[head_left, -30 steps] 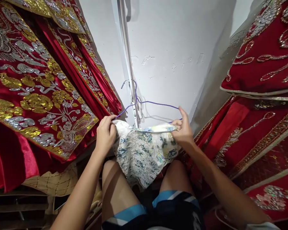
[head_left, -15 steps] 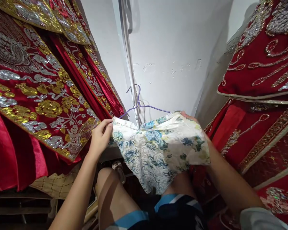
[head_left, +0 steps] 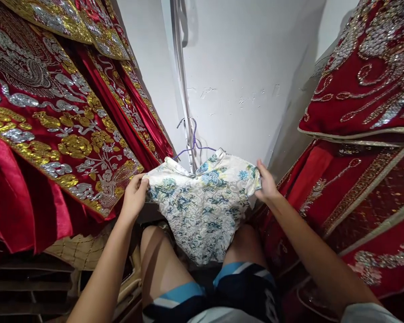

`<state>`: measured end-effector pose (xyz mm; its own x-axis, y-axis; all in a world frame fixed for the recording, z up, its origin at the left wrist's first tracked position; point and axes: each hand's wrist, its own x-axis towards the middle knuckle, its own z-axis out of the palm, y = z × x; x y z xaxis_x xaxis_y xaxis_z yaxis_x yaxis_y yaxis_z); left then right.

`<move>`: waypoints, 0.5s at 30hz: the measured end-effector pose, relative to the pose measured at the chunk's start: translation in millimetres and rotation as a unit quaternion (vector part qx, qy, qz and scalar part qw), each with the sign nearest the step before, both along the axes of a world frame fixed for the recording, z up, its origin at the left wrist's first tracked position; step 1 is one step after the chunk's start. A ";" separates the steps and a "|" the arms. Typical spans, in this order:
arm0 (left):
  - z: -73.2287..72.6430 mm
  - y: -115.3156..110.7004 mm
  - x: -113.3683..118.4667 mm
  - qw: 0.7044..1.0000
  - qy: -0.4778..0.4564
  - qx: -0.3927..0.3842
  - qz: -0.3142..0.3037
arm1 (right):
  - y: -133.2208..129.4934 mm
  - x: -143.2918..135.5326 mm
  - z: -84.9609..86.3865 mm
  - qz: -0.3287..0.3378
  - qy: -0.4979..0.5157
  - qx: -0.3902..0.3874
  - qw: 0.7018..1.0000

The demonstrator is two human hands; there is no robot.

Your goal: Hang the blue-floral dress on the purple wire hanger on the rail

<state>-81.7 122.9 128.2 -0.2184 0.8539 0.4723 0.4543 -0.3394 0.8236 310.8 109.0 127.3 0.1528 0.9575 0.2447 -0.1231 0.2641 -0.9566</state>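
A white short-sleeved top [head_left: 202,202] with blue and green flowers hangs spread in front of my knees. Its shoulders rest over a purple hanger [head_left: 195,142], whose hook shows beside the metal strip on the wall. My left hand [head_left: 135,193] pinches the end of the left sleeve between thumb and fingers. At the other sleeve's edge is my right hand [head_left: 268,183], thumb below and fingers above, holding the cloth. The arms of the hanger vanish under the fabric at the neckline.
Red garments with gold and silver sequins [head_left: 76,146] hang close on the left. Beaded red garments [head_left: 353,103] crowd the right side. Ahead stands a pale wall [head_left: 242,67] with a vertical metal strip [head_left: 180,67]. Dark slats [head_left: 27,285] show low on the left.
The right shoulder of the top has been laid over the hanger and its sleeve spread flat. My right hand came out from behind the cloth to the sleeve edge; my left hand shifted left and down.
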 end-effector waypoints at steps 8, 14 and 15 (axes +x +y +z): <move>44.9 -14.5 22.7 0.987 -0.016 0.151 -0.050 | -25.3 3.0 49.3 -0.060 0.072 0.059 0.994; 38.4 -29.8 51.9 0.928 0.325 0.181 -0.028 | -114.1 -28.0 18.9 -0.136 0.056 -0.010 0.989; 28.2 -29.7 58.6 0.925 0.329 0.184 -0.048 | -131.1 -36.6 6.8 -0.133 0.053 -0.018 0.990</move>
<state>-23.1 93.1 156.4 0.2879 0.6093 0.7388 0.7690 -0.6069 0.2009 274.2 -22.0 134.1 0.4230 0.8882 0.1793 -0.1552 0.2660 -0.9514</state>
